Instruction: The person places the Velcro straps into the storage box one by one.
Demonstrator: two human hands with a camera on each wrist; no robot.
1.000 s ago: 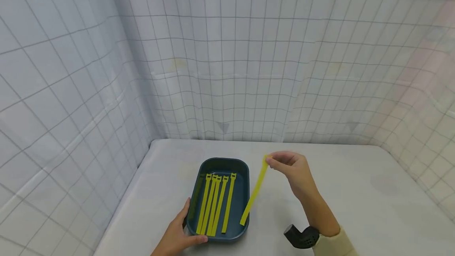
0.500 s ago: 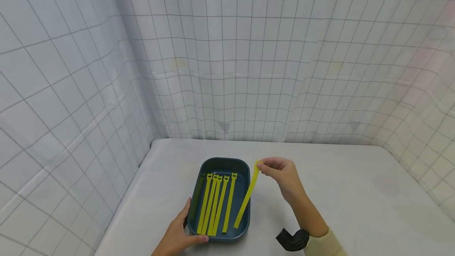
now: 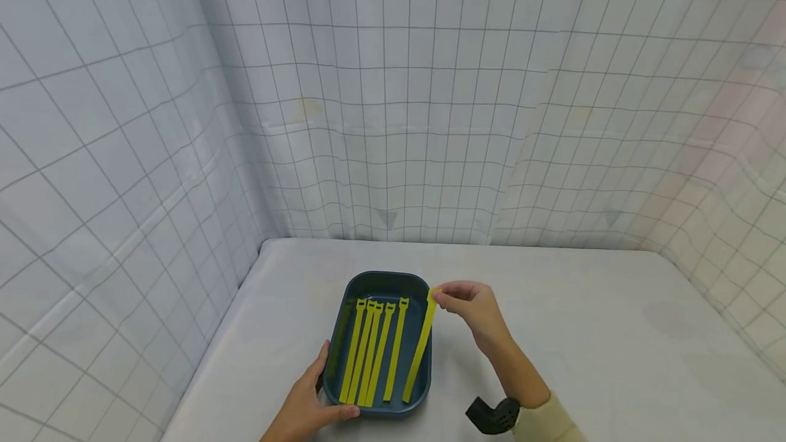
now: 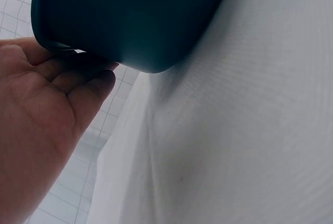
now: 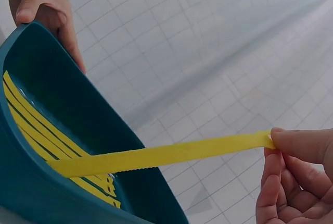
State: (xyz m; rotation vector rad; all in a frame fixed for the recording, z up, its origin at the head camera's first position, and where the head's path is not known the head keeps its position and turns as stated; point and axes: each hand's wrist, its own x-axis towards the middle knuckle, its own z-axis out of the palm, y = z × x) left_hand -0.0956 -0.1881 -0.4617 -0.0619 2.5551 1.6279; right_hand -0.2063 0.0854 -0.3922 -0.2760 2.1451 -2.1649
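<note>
A dark teal tray [image 3: 385,284] sits on the white table, with several yellow hook-and-loop cable ties [image 3: 396,352] lying side by side in it, heads toward the far end. My left hand [image 3: 307,398] grips the tray's near left corner, thumb along the near rim and fingers against the left wall. Between thumb and fingertips, my right hand [image 3: 475,309] pinches another yellow cable tie [image 3: 419,353] by its head, beside the tray's right rim. This tie slants down into the tray, its tail low at the near right. In the right wrist view it stretches over the rim [image 5: 171,154].
The white-covered table [image 3: 614,333] extends to both sides of the tray. Grid-patterned white curtains [image 3: 393,121] hang behind and at the left and right. A black device [image 3: 494,418] is strapped at my right wrist, by the cream sleeve [image 3: 546,421].
My right hand has moved left and nearer, bringing the pinched cable tie from beside the tray to over its right part, tail now inside. The left hand and tray stay put.
</note>
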